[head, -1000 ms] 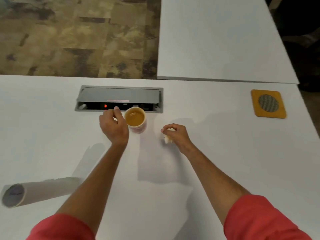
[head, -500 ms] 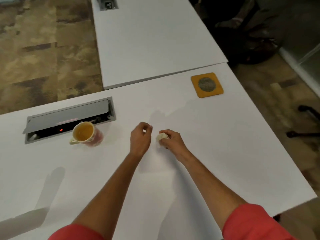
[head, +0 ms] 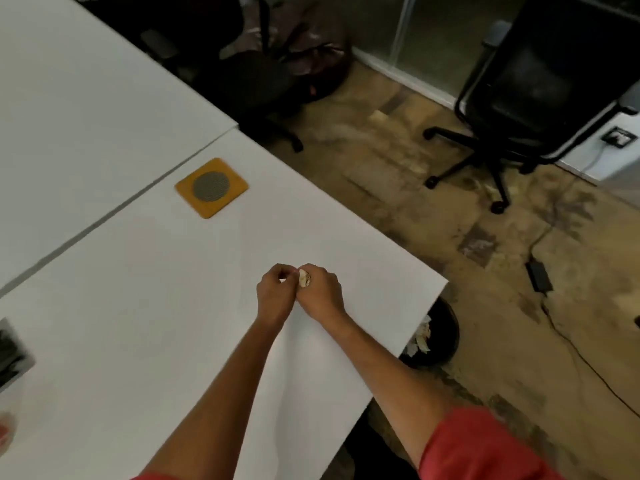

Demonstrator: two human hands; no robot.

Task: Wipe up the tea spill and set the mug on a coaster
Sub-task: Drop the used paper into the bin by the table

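Observation:
A small crumpled, tea-stained tissue wad (head: 304, 278) is pinched in my right hand (head: 320, 292) above the white table (head: 138, 306). My left hand (head: 275, 294) is closed right beside it, its fingertips touching the wad. The yellow square coaster (head: 211, 187) with a grey round centre lies bare at the far side of the table, beyond both hands. Only a blurred red-and-white sliver of the mug (head: 6, 427) shows at the left edge. No spill is visible on the table.
A second white table (head: 69, 98) abuts along a seam. The cable box (head: 10, 355) is at the left edge. A black waste bin (head: 436, 337) with crumpled paper stands under the table's right corner. A black office chair (head: 540, 98) and floor cables are beyond.
The view has swung right, taking the mug and cable box almost out of frame. My left hand let go of the mug and came over to meet my right hand at the tissue wad.

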